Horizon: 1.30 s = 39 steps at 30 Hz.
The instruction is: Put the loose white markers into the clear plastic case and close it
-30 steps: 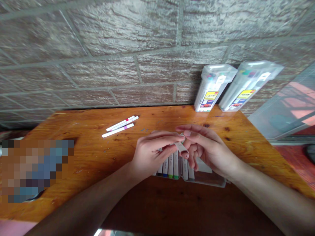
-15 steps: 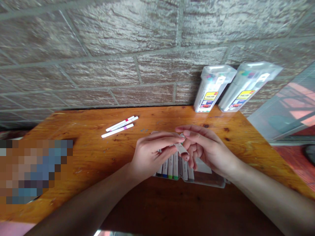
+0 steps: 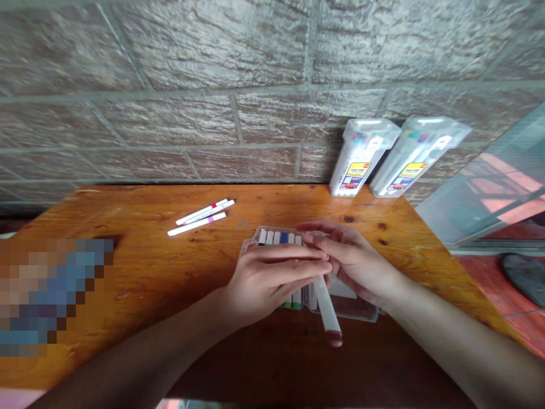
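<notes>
A white marker [image 3: 327,307] with a brown end slants down toward me between my hands. My left hand [image 3: 268,281] is closed, its fingertips pressed on the marker's upper part. From the other side, the curled fingers of my right hand [image 3: 360,261] meet the same upper part, which they mostly hide. Beneath both hands lies an open clear plastic case [image 3: 370,316]. Its left half holds a row of white markers [image 3: 269,237] with differently coloured ends, one with a blue section [image 3: 284,237]. My hands cover the middle of the case.
Several loose white markers [image 3: 200,222] lie on the wooden table [image 3: 140,272] at the left. Two clear marker cases [image 3: 361,159] stand upright against the brick wall [image 3: 179,119] at the back right. A blurred-out patch [image 3: 55,301] covers something at the far left.
The marker has swung so that far more of its length points toward me. My fingertips have come together at its upper part. The view has shifted slightly.
</notes>
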Each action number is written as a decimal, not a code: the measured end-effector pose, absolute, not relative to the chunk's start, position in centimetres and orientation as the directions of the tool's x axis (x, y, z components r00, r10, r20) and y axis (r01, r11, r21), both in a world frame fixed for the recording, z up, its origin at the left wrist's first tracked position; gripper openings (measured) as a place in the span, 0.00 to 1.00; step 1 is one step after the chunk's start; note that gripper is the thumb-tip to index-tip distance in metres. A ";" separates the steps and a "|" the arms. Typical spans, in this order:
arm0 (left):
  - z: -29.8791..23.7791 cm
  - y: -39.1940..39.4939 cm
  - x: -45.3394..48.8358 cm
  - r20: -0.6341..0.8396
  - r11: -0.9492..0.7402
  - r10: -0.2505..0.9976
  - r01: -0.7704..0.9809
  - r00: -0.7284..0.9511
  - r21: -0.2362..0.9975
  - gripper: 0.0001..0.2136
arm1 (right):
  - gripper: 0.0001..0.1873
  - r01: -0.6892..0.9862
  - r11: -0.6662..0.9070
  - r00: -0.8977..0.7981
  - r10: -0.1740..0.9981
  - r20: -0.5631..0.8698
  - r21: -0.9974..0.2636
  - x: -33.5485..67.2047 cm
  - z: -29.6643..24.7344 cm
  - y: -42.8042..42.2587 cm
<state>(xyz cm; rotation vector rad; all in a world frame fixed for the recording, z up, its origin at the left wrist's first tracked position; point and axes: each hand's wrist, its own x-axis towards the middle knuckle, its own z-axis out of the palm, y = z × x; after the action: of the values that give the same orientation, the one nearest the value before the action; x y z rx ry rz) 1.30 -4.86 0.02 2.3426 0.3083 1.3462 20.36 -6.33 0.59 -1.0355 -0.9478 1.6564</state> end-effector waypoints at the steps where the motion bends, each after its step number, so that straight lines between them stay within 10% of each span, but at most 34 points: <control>1: 0.0 -4.9 1.4 0.771 -0.889 0.383 -0.023 0.508 0.457 0.11 | 0.22 -0.313 -0.274 -0.215 0.953 -0.213 -0.909 20.4 0.6 -6.3; 9: -0.4 -5.3 1.5 0.657 -0.767 0.610 0.124 0.442 0.629 0.22 | 0.22 -0.317 -0.113 -0.070 0.993 -0.096 -0.942 22.1 1.7 -5.0; 14: -0.5 -5.0 1.2 0.577 -0.667 0.704 0.107 0.414 0.737 0.12 | 0.25 -0.166 -0.005 0.023 1.000 -0.009 -0.986 23.8 2.6 -3.8; 27: -1.1 -6.3 2.2 0.636 -0.917 0.336 0.088 0.695 0.388 0.06 | 0.28 0.219 -0.134 -0.070 0.986 -0.153 -0.967 25.9 2.4 -3.3; 39: -1.3 -7.0 2.5 0.564 -0.964 0.240 0.125 0.790 0.235 0.05 | 0.29 0.275 -0.090 -0.139 0.981 -0.133 -0.957 26.2 0.3 -3.7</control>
<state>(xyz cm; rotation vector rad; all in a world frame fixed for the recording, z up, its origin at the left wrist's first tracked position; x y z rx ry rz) 2.45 -7.04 -1.29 2.7945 0.2878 0.9173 26.22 -3.65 0.25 -1.4185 -1.4748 1.2718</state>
